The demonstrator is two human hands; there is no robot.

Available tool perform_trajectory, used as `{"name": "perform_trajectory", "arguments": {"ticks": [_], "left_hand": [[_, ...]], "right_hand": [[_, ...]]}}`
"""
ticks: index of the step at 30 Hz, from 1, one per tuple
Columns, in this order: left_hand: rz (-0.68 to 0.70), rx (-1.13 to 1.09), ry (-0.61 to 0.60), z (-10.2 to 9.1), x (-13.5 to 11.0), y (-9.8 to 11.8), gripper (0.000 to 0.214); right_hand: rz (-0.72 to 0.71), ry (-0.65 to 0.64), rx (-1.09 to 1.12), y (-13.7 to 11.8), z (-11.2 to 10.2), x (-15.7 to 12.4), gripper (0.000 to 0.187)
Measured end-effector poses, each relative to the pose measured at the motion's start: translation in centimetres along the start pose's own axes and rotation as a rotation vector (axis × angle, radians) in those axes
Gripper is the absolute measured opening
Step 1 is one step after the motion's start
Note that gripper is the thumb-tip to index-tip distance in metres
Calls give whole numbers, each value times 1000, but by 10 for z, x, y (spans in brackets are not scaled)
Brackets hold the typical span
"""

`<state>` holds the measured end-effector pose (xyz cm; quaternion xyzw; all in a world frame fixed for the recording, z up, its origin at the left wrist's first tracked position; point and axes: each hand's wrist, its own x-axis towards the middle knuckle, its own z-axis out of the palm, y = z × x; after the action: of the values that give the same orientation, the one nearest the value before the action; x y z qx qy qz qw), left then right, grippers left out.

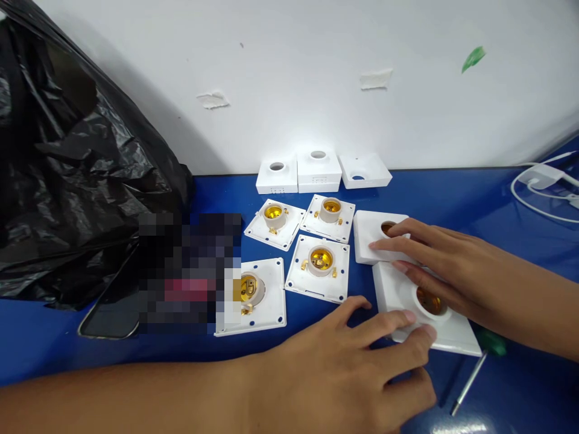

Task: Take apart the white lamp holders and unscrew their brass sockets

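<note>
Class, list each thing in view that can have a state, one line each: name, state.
Four socket bases: uncovered, sockets facing up.
White covers by the wall: off the bases.
Two right-side lampholders: covers on, seating unclear.
Screwdriver: lying flat, handle partly hidden.
Phone: screen dark.
Black bag: crumpled.
White cable: loosely looped.

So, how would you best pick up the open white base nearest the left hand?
Probably by the raised round collar, from straight above. The base lies flat on the blue table, so its thin edges seem to offer little to get under, while the collar stands up in the middle. Better keep clear of the brass screws beside it.
</note>
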<state>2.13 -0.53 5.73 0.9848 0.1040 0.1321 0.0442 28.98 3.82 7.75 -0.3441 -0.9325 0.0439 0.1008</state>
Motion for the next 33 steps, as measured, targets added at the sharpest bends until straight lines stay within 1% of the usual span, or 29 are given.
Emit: {"name": "perform_trajectory", "arguments": {"ticks": [6, 11, 14, 19, 25, 33], "left_hand": [[0, 4, 6, -1, 0, 0, 26], [5, 18, 11, -1, 1, -1, 27], [2, 27, 10, -1, 1, 0, 27], [1, 24, 21, 0, 1, 0, 26], [5, 38, 16, 2, -1, -1, 29], [2, 44, 14, 0, 0, 0, 32]], "right_hand": [[-16, 36, 34, -1, 2, 3, 44], [-38, 33, 27, -1, 1, 5, 41], [-41, 27, 47, 2, 2, 3, 41], [-5, 10, 55, 4, 5, 0, 49], [-25, 38, 9, -2, 1, 5, 44], [-47, 12, -36, 0, 3, 5, 42]]}}
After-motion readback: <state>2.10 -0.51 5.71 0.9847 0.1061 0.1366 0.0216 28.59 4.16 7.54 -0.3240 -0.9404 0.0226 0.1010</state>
